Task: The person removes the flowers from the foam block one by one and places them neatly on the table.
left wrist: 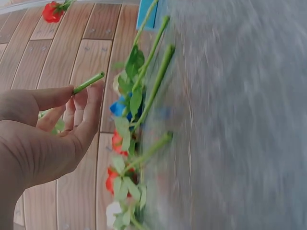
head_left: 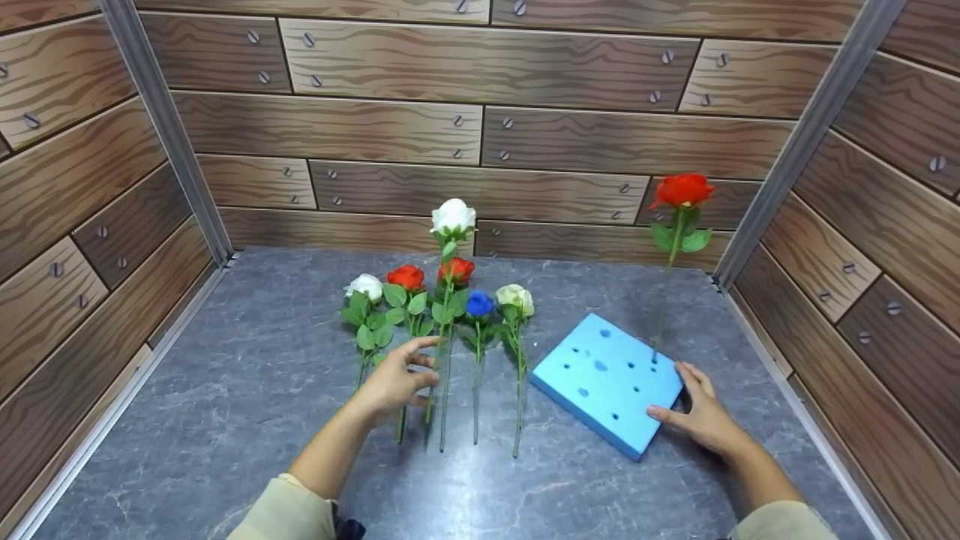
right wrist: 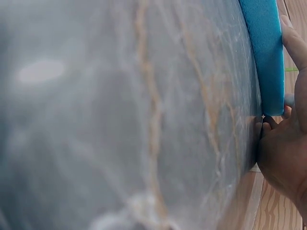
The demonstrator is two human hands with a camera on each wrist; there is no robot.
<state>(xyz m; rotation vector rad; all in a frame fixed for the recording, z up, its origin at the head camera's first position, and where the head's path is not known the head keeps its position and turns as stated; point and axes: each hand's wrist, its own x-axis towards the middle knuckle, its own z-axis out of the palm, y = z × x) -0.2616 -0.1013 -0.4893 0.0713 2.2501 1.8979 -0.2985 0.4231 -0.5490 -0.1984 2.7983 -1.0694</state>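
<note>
My left hand [head_left: 396,381] pinches the stem of a white rose [head_left: 454,217] held upright above the other flowers. In the left wrist view the cut end of that stem [left wrist: 89,82] sticks out past the thumb and fingertips. My right hand [head_left: 706,416] holds a corner of a light blue foam block [head_left: 600,382], thumb on the near side and fingers along the right side. Several small holes dot the block's top. A red rose [head_left: 682,191] stands in it near the right corner. The right wrist view catches the block's side [right wrist: 268,62] beside my hand.
Left of the block lie a white rose [head_left: 365,287], two red roses [head_left: 406,277], a blue rose [head_left: 480,304] and a pale green-white rose [head_left: 515,297], stems towards me. Wood-patterned walls [head_left: 480,67] with metal corner posts enclose the grey marbled table [head_left: 262,375].
</note>
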